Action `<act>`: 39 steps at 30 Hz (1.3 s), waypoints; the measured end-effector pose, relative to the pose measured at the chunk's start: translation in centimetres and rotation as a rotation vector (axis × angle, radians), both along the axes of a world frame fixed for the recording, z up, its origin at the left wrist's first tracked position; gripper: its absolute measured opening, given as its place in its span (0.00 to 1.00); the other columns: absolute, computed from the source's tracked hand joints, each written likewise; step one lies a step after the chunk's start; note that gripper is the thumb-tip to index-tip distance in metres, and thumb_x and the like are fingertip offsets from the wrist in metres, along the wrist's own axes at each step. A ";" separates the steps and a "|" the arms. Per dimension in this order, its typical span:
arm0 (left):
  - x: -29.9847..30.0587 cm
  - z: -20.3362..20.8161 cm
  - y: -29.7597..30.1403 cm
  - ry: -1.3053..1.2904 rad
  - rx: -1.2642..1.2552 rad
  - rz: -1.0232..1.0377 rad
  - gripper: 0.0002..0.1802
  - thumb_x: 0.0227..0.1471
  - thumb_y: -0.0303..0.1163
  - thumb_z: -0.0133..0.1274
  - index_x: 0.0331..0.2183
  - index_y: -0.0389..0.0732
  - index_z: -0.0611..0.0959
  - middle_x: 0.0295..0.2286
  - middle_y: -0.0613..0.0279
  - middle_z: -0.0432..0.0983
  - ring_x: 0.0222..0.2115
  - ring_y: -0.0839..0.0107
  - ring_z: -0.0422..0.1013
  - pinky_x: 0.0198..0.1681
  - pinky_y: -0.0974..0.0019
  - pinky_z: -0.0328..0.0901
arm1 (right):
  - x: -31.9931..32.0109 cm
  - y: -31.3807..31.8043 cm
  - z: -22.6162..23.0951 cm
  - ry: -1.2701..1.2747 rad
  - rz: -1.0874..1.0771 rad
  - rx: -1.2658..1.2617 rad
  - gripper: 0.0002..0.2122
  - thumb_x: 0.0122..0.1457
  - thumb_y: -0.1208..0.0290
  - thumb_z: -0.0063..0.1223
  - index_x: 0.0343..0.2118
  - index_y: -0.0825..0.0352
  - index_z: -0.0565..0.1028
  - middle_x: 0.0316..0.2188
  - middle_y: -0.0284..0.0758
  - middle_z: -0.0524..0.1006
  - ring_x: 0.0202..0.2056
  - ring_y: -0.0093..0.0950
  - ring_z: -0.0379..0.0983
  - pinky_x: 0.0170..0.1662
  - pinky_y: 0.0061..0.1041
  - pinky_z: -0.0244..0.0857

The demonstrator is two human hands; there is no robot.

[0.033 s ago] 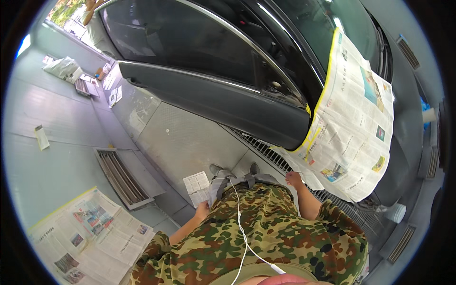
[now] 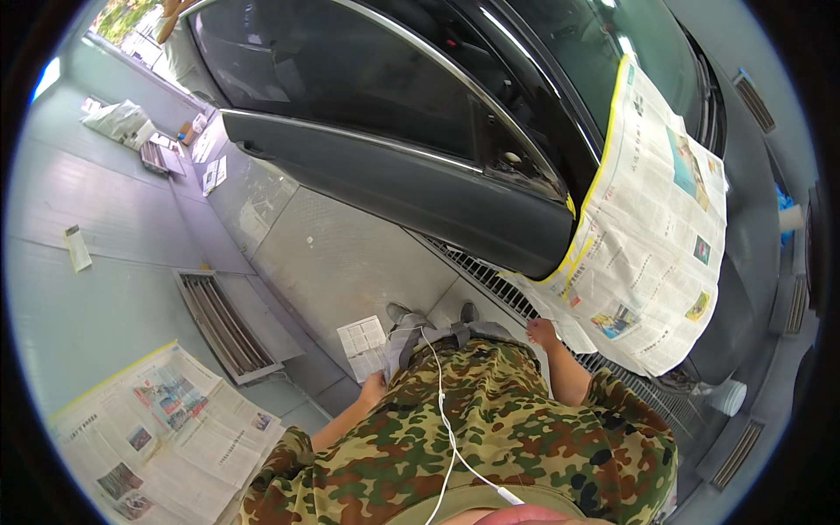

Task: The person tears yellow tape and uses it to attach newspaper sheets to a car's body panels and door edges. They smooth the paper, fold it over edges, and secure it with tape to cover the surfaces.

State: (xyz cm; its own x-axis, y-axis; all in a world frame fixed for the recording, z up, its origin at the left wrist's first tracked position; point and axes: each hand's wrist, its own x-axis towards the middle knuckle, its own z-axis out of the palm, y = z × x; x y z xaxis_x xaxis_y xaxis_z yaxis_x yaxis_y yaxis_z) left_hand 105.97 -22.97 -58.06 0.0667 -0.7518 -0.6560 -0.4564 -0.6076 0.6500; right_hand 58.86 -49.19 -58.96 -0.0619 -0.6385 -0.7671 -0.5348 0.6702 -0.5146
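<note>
My left hand (image 2: 374, 386) is low beside my left hip, its fingers closed at the lower edge of a small folded sheet of newspaper (image 2: 363, 343). In front of my right hip, my right hand (image 2: 542, 332) is closed with curled fingers; what it holds, if anything, is hidden. Beyond it a large newspaper sheet (image 2: 652, 236) covers the car's front fender, edged with yellow masking tape (image 2: 605, 166). The matte dark grey car door (image 2: 420, 197) stands open to the left of that sheet. Both hands are apart from the car.
A floor grating (image 2: 490, 278) runs below the door. More newspaper (image 2: 166, 429) hangs on the wall at lower left, beside a louvred vent (image 2: 226, 325). A white tub (image 2: 726, 398) stands at the right. Far left, another person (image 2: 178, 52) is partly visible behind the door.
</note>
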 end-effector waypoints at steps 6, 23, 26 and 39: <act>-2.2 0.5 2.4 -0.078 -0.069 0.101 0.06 0.50 0.23 0.50 0.31 0.31 0.71 0.20 0.38 0.71 0.25 0.38 0.70 0.27 0.46 0.64 | -0.6 -0.6 -0.5 0.010 0.068 0.065 0.09 0.60 0.70 0.54 0.24 0.66 0.72 0.18 0.33 0.72 0.16 0.20 0.65 0.18 0.24 0.57; -4.8 -0.6 4.6 -0.215 -0.080 0.388 0.08 0.54 0.29 0.48 0.30 0.34 0.69 0.25 0.34 0.71 0.31 0.33 0.69 0.32 0.38 0.60 | 0.1 -5.1 -3.6 0.316 0.697 -0.139 0.17 0.60 0.59 0.53 0.16 0.62 0.75 0.15 0.36 0.75 0.16 0.31 0.69 0.24 0.39 0.62; -4.7 0.6 3.6 -0.234 0.015 0.412 0.10 0.56 0.34 0.48 0.32 0.36 0.70 0.27 0.35 0.73 0.32 0.33 0.71 0.34 0.37 0.61 | -1.6 -4.4 -4.8 0.254 0.793 -0.128 0.13 0.54 0.64 0.55 0.14 0.57 0.76 0.13 0.37 0.73 0.16 0.34 0.69 0.22 0.40 0.60; -1.1 -3.2 4.9 0.027 -0.085 0.344 0.16 0.57 0.40 0.52 0.39 0.37 0.83 0.33 0.46 0.81 0.34 0.47 0.77 0.40 0.50 0.70 | -3.6 -1.9 -5.6 0.179 0.507 -0.038 0.11 0.57 0.68 0.59 0.20 0.67 0.76 0.18 0.37 0.73 0.19 0.34 0.68 0.23 0.39 0.61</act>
State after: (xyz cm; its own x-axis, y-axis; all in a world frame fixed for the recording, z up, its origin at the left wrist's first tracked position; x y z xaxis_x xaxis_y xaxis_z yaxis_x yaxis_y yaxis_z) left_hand 104.87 -18.08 -61.25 0.3089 -0.7407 -0.5966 -0.2167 -0.6656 0.7141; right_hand 55.26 -51.08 -64.60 0.1333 -0.6495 -0.7486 -0.8681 0.2880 -0.4044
